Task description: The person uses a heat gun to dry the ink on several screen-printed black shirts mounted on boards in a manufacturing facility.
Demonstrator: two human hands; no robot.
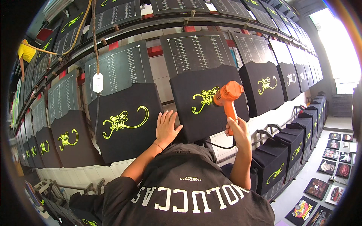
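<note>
My right hand (240, 132) grips an orange heat gun (230, 101) by its handle. Its nozzle end sits over a yellow-green scorpion-like print (204, 100) on a black shirt (196, 124), covering the print's right part. That shirt is stretched over a dark board (198, 51) marked with white ruled lines. With fingers spread, my left hand (167, 126) rests at the right edge of the neighbouring black shirt (128, 143), which bears the same print in full. The heat gun's black cord (222, 147) hangs below my right hand.
More boards with printed black shirts (264, 88) run in rows to both sides and behind. A white inline switch (97, 83) hangs on a cord at left. A person in a yellow sleeve (27, 51) stands far left. Printed pictures (316, 187) lie on the floor at right.
</note>
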